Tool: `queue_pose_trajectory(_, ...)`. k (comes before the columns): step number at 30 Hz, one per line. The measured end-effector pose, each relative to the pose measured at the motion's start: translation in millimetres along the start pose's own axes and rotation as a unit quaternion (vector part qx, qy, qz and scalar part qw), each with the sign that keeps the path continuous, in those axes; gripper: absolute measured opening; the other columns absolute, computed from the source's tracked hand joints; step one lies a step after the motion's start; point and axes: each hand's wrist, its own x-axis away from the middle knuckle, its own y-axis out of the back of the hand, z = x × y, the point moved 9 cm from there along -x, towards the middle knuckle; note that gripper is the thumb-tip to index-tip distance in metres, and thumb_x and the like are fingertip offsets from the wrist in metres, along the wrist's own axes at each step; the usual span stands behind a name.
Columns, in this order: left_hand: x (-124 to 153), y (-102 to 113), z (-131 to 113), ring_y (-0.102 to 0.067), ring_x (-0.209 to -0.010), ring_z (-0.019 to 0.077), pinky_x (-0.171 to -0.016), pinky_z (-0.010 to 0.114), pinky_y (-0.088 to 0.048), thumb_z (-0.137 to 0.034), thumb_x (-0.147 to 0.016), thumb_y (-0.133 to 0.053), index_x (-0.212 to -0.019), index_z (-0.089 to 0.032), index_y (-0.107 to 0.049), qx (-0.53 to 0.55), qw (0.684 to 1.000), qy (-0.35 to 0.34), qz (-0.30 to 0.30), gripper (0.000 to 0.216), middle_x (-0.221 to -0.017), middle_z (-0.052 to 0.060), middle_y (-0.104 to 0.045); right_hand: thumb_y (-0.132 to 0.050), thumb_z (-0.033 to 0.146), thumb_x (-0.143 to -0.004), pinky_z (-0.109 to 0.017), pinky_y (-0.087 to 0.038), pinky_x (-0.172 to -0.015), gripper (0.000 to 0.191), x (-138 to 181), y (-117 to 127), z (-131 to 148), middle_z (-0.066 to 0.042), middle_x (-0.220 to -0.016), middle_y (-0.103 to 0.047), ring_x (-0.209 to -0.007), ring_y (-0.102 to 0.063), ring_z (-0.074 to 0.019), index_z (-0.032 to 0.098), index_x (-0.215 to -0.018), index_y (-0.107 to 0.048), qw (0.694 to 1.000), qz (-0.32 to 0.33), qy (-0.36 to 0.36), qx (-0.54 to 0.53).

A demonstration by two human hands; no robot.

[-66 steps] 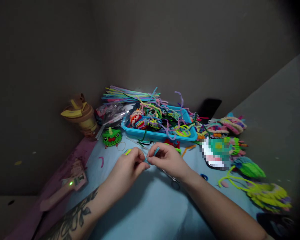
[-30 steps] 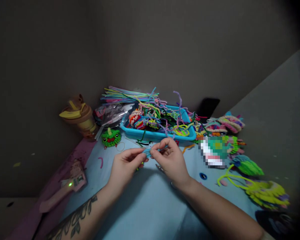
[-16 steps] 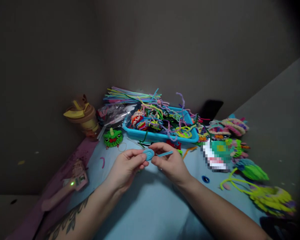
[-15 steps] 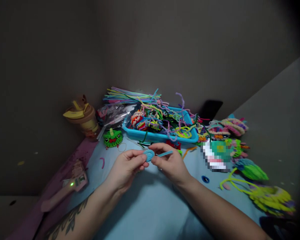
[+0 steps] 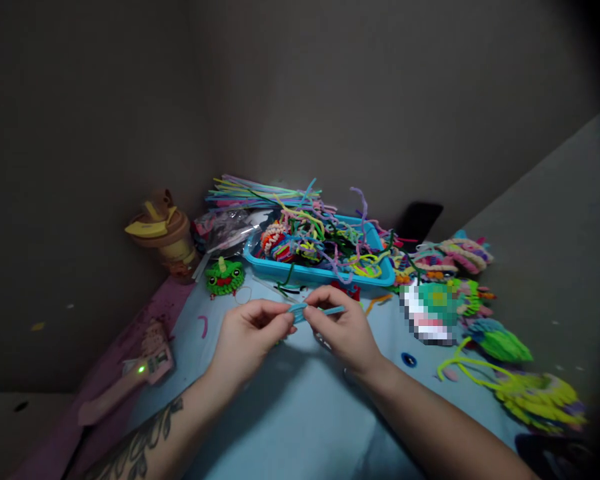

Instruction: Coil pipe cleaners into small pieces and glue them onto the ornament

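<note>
Between my two hands is a light blue pipe cleaner [image 5: 298, 311], coiled into a small flat oval with a straight tail sticking out to the right. My left hand [image 5: 254, 333] pinches the coil's left side between thumb and fingers. My right hand [image 5: 341, 327] pinches its right side, and the tail lies along the fingers. Both hands hover over the light blue cloth, just in front of the tray. A green pipe-cleaner creature [image 5: 225, 277] with eyes and a red mouth sits beyond my left hand.
A blue tray [image 5: 310, 273] holds tangled pipe cleaners, with a straight bundle [image 5: 260, 192] behind. Left stand a brown cup [image 5: 163, 233] and a pink glue gun [image 5: 125, 383]. On the right lie a yellow fuzzy piece [image 5: 543, 399], a green one [image 5: 503, 341] and a blue disc [image 5: 409, 360].
The coil has tilted from facing me to nearly edge-on, and my right fingers have closed in on its right side. My left hand keeps its pinch.
</note>
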Motion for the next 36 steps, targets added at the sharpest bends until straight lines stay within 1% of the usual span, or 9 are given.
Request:
queue_pose_trajectory(6,5,4,-18,-0.061,-0.057,0.0135,-0.053,0.022,-0.047,-0.024,-0.067,-0.07,-0.072,-0.016,-0.074,-0.136,0.987,-0.083,-0.018,0.011,-0.063,0.003,-0.071,-0.062,0.013,-0.074,-0.027,-0.045,-0.061,0.009,1,1,25,-0.003,-0.078,-0.06,-0.074,-0.057,-0.0174,0.022,-0.073,-0.064,0.984,-0.015,0.117,0.134)
queue_pose_trajectory(10,3,6,-22,-0.06,-0.057,0.0129,-0.052,0.021,-0.045,-0.024,-0.066,-0.07,-0.073,-0.016,-0.075,-0.171,0.981,-0.087,-0.008,0.011,-0.063,0.003,-0.071,-0.059,0.01,-0.072,-0.026,-0.041,-0.058,0.012,-2,-3,25,-0.004,-0.081,-0.059,-0.075,-0.056,-0.0174,0.021,-0.074,-0.064,0.979,0.022,0.109,0.169)
queue_pose_trajectory(16,-9,4,-9,-0.056,-0.05,0.0103,-0.049,0.02,-0.043,-0.028,-0.06,-0.075,-0.073,-0.013,-0.072,-0.087,0.994,0.015,0.057,0.019,-0.057,0.001,-0.067,-0.06,0.018,-0.075,-0.025,-0.04,-0.062,0.007,-9,-16,3,-0.001,-0.075,-0.055,-0.071,-0.052,-0.0138,0.018,-0.067,-0.06,0.989,0.148,0.01,0.008)
queue_pose_trajectory(18,-11,3,-3,-0.056,-0.049,0.0098,-0.049,0.02,-0.043,-0.028,-0.057,-0.078,-0.073,-0.013,-0.07,-0.049,0.995,0.045,0.069,0.024,-0.055,0.001,-0.067,-0.062,0.02,-0.074,-0.024,-0.04,-0.061,0.008,-10,-17,-4,0.0,-0.073,-0.055,-0.068,-0.051,-0.0126,0.017,-0.067,-0.059,0.987,0.156,-0.024,-0.037)
queue_pose_trajectory(21,-11,1,5,-0.057,-0.049,0.0099,-0.05,0.02,-0.044,-0.03,-0.055,-0.081,-0.074,-0.011,-0.069,-0.009,0.994,0.073,0.077,0.029,-0.054,0.001,-0.067,-0.066,0.021,-0.071,-0.022,-0.041,-0.059,0.007,-10,-14,-10,0.001,-0.071,-0.057,-0.065,-0.052,-0.0112,0.018,-0.073,-0.06,0.988,0.123,-0.057,-0.072)
queue_pose_trajectory(23,-11,-1,7,-0.058,-0.049,0.0097,-0.05,0.02,-0.043,-0.031,-0.055,-0.081,-0.075,-0.011,-0.068,0.008,0.993,0.08,0.084,0.031,-0.054,0.001,-0.066,-0.069,0.02,-0.069,-0.022,-0.043,-0.059,0.011,-9,-13,-11,0.002,-0.072,-0.061,-0.064,-0.055,-0.0108,0.019,-0.079,-0.063,0.988,0.107,-0.063,-0.093)
queue_pose_trajectory(27,-9,-3,10,-0.056,-0.048,0.0083,-0.049,0.019,-0.042,-0.032,-0.054,-0.083,-0.073,-0.012,-0.067,0.033,0.992,0.087,0.09,0.032,-0.053,0.0,-0.065,-0.071,0.021,-0.069,-0.023,-0.046,-0.056,0.012,-6,-16,-15,0.001,-0.068,-0.065,-0.059,-0.058,-0.0109,0.02,-0.081,-0.07,0.981,0.123,-0.065,-0.138)
queue_pose_trajectory(33,-7,-8,14,-0.054,-0.046,0.0061,-0.046,0.017,-0.039,-0.033,-0.049,-0.086,-0.071,-0.011,-0.067,0.078,0.985,0.12,0.096,0.036,-0.052,-0.002,-0.062,-0.071,0.019,-0.073,-0.023,-0.049,-0.059,0.009,-6,-13,-15,-0.001,-0.073,-0.068,-0.063,-0.062,-0.0114,0.023,-0.08,-0.076,0.977,0.142,-0.01,-0.162)
queue_pose_trajectory(36,-7,-9,15,-0.053,-0.046,0.0056,-0.046,0.016,-0.039,-0.033,-0.048,-0.087,-0.071,-0.012,-0.068,0.096,0.982,0.128,0.099,0.037,-0.052,-0.002,-0.062,-0.075,0.019,-0.07,-0.023,-0.05,-0.061,0.015,-5,-14,-10,-0.002,-0.08,-0.07,-0.069,-0.064,-0.0129,0.025,-0.084,-0.076,0.976,0.152,0.005,-0.153)
